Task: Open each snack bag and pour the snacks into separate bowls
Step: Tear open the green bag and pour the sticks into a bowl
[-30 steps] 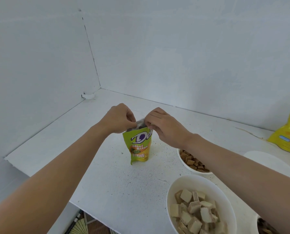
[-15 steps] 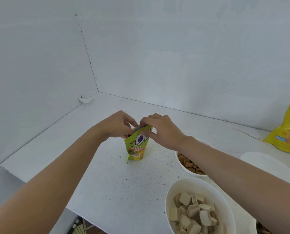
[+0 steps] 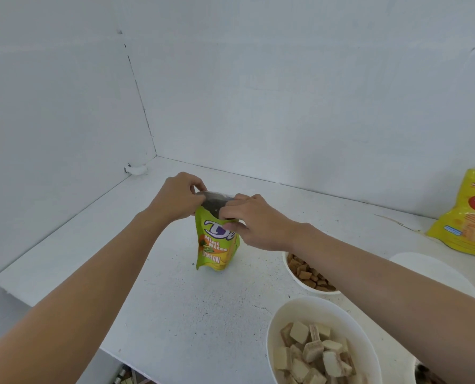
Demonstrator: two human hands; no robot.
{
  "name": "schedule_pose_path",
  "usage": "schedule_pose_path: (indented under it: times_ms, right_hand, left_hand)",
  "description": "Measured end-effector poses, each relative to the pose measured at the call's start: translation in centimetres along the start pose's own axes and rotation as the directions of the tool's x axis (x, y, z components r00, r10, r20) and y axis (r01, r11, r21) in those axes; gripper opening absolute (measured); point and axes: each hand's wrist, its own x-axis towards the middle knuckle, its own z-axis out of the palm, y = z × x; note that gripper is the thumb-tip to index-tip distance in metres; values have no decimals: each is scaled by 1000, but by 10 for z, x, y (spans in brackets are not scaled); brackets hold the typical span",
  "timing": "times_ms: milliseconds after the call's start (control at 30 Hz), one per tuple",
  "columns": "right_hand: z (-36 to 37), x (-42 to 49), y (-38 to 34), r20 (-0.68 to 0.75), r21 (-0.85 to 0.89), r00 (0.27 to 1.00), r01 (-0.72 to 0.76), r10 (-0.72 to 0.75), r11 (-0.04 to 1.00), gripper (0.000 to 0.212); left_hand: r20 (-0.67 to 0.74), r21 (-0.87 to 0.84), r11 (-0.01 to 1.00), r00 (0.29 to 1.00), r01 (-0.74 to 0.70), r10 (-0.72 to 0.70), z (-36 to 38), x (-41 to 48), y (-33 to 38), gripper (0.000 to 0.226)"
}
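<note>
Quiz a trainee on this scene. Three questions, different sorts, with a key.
1. True or false: the left hand and the right hand both pinch the top of the green snack bag.
2. Where is the yellow bag? A) in a bowl B) far right, near the wall C) under the left hand
3. Fill in: the bowl of wafer cubes sits ___ to the camera than the bowl of brown pieces.
Key: 1 true; 2 B; 3 nearer.
</note>
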Motion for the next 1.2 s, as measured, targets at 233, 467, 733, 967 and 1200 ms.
schedule_pose_path:
  times_ms: [233,467,733,967,1200]
  right_hand:
    - [3,-7,9,-115,72,993,-14,23,997,33]
    - [2,-13,6,-103,113,994,-7,19,994,20]
    - [-2,-18,3,36,20,999,10,-11,1000,10]
    - [-8,-16,7,78,17,997,2,-4,1000,9]
    - [-5,-22,11,26,-51,1000,-4,5,999,14]
  left_hand:
    - [340,-33,999,940,33,-20,2,-12,8,16]
    - [327,-69,998,945,12,11,19,-9,0,21]
    - [274,37,999,962,-17,7,13,-1,-10,29]
    - [324,-106,986,942,129,-88,14,0,-12,28]
    - [398,-139,985,917,100,-37,14,-4,0,24]
